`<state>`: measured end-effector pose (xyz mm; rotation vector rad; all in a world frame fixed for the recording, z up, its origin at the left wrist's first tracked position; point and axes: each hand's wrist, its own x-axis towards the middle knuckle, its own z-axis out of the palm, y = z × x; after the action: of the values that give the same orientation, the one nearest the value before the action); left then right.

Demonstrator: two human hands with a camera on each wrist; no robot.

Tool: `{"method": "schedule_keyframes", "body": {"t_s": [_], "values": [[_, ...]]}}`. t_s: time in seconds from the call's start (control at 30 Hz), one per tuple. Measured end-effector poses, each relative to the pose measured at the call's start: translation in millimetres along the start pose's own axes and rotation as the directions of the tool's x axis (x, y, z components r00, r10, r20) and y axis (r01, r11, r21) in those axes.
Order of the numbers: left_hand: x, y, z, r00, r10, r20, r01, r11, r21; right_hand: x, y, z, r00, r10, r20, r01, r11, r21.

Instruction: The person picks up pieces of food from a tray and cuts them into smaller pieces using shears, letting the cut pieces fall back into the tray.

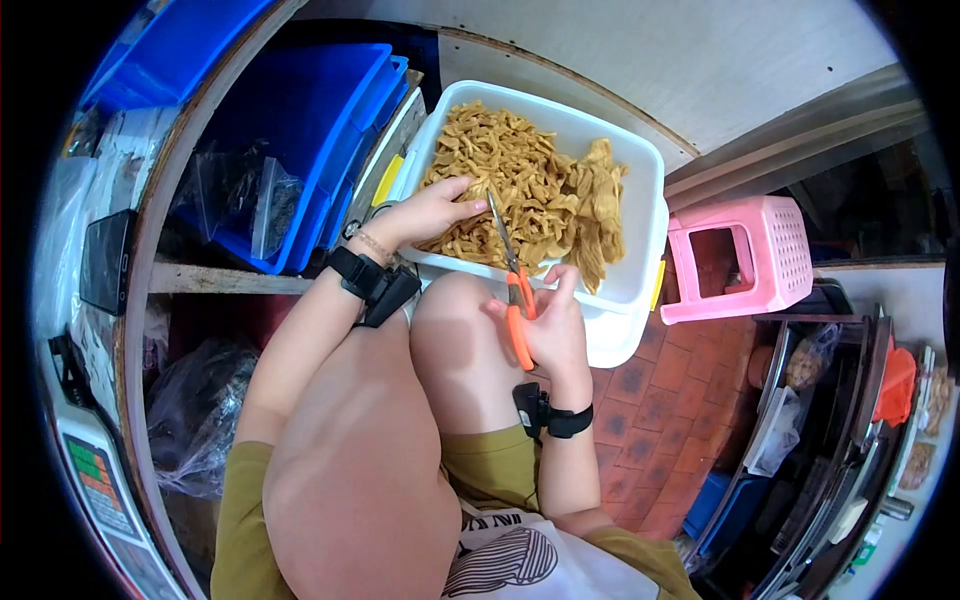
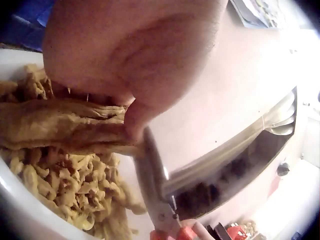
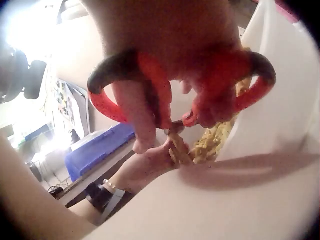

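Tan strips (image 1: 495,140) in a white tub (image 1: 645,200), left hand (image 1: 435,210) gripping a long piece (image 2: 65,125) above them, scissors (image 1: 514,268) reaching across the near rim, right hand (image 1: 560,335) grasping their handles, bare tub bottom at right, left fingertips partly hidden.

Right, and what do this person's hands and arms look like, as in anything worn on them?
The left hand and right hand are ungloved. Each wrist wears a black strap with a chunky black device; the left also has a thin bracelet. The olive sleeves leave the forearms bare.
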<state>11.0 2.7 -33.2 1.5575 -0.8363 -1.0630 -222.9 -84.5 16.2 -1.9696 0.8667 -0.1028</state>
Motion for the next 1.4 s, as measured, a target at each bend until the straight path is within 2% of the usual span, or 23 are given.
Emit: {"method": "schedule_keyframes", "body": {"t_s": [0.07,0.1,0.17,0.2,0.33,0.4,0.53,0.6,0.63,0.7,0.8,0.93,1.03,1.1,1.13,1.27,1.33,1.4], "values": [[1.4,-4.4,-3.6,0.997,-0.039,0.074,0.03,0.992,0.12,-0.9,3.8,-0.4,1.0,-0.01,0.012,0.01,1.0,0.004],[-0.7,-0.5,-0.6,0.996,-0.039,0.076,0.03,0.992,0.119,-1.2,6.6,-0.3,1.0,-0.02,0.021,0.019,1.0,0.008],[-11.5,22.1,9.4,0.966,-0.065,0.252,0.023,0.986,0.168,0.4,14.7,5.6,0.998,-0.047,0.041,0.048,0.999,-0.01],[-19.1,44.4,12.1,0.964,-0.063,0.258,-0.027,0.944,0.33,0.6,14.7,7.4,0.995,-0.076,0.065,0.078,0.997,-0.026],[-13.3,31.5,8.2,0.956,-0.131,0.262,0.033,0.937,0.348,0.4,12.1,5.7,0.994,-0.05,0.094,0.054,0.998,-0.034],[-8.9,17.3,6.5,0.963,-0.035,0.267,-0.027,0.974,0.223,1.3,13.4,4.5,0.996,-0.029,0.082,0.035,0.997,-0.067],[-9.4,17.7,6.6,0.972,-0.005,0.234,-0.049,0.973,0.226,1.1,10.2,3.5,0.995,0.034,0.089,-0.027,0.997,-0.078],[-9.7,19.7,7.8,0.986,0.004,0.166,-0.037,0.98,0.197,-0.5,12.8,2.3,0.995,0.026,0.096,-0.047,0.974,0.224],[-9.5,21.8,7.6,0.986,0.004,0.168,-0.038,0.98,0.197,-0.5,13.1,-0.2,0.995,0.027,0.095,-0.048,0.973,0.224],[-9.6,25.7,6.9,0.981,-0.087,0.174,0.066,0.99,0.123,-1.6,12.5,-5.2,0.997,0.005,0.074,-0.019,0.982,0.188],[-9.4,25.1,4.7,0.988,-0.068,0.137,0.036,0.974,0.223,-0.1,18.7,-2.3,0.999,-0.036,0.032,0.03,0.985,0.169],[-10.1,21.8,1.2,0.988,-0.022,0.152,-0.003,0.987,0.161,-2.7,11.6,-2.9,0.999,-0.035,-0.007,0.035,0.999,0.027],[-11.7,22.6,0.6,0.973,-0.033,0.228,-0.008,0.984,0.18,-2.1,8.3,-1.6,0.999,-0.036,0.006,0.036,0.999,-0.031],[-13.6,23.9,4.7,0.952,-0.065,0.298,-0.017,0.964,0.264,-0.1,10.4,4.5,0.994,-0.1,0.05,0.103,0.992,-0.069],[-12.4,27.5,3.9,0.947,-0.108,0.302,-0.009,0.933,0.36,0.1,9.9,5.9,0.994,-0.099,0.049,0.102,0.992,-0.069],[-13.9,26.9,8.2,0.956,-0.075,0.285,-0.019,0.949,0.315,1.9,8.5,6.1,0.998,-0.047,0.042,0.051,0.996,-0.079],[-13.6,22.1,10.7,0.967,0.016,0.256,-0.079,0.968,0.238,2.1,7.8,4.7,0.999,-0.022,0.044,0.025,0.997,-0.077],[-13.0,24.7,9.1,0.963,-0.009,0.269,-0.068,0.959,0.276,2.3,7.1,4.3,0.998,0.011,0.066,-0.008,0.999,-0.038]]}}
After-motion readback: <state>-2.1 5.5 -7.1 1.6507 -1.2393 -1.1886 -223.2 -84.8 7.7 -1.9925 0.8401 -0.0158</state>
